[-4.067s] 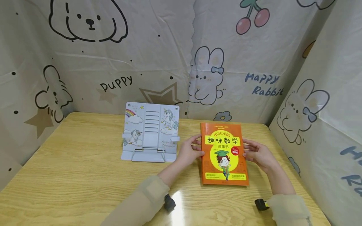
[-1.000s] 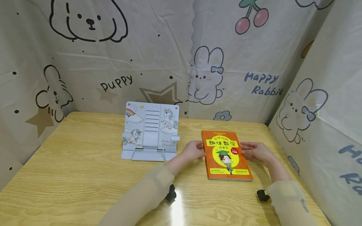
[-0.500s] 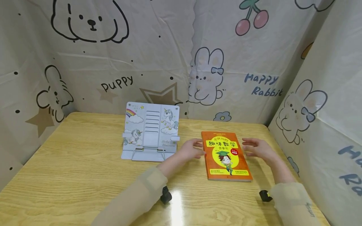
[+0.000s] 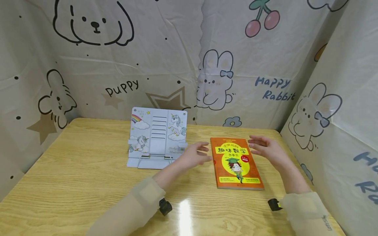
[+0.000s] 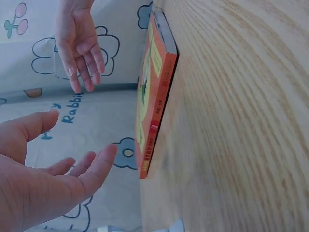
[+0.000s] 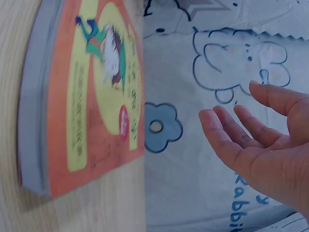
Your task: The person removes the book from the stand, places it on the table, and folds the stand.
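An orange book (image 4: 236,164) with a yellow circle and a cartoon figure on its cover lies flat on the table, right of the middle. Just off its left edge is my left hand (image 4: 193,156), fingers loosely spread and holding nothing. My right hand (image 4: 269,151) hovers by the book's upper right edge, also holding nothing. Both wrist views show a gap between the hands and the book: its spine (image 5: 157,116) faces the left wrist camera, its page edges (image 6: 36,106) the right one.
A white unicorn-print book stand (image 4: 157,137) stands upright on the wooden table (image 4: 73,183), left of the book and close to my left forearm. A printed cloth (image 4: 165,65) hangs behind and at both sides. Black wrist cameras (image 4: 165,206) sit at the cuffs.
Earlier both hands held the book's sides; it has since come down flat, a little nearer. Both hands have let go, the left drawing away leftward and the right rising off the edge.
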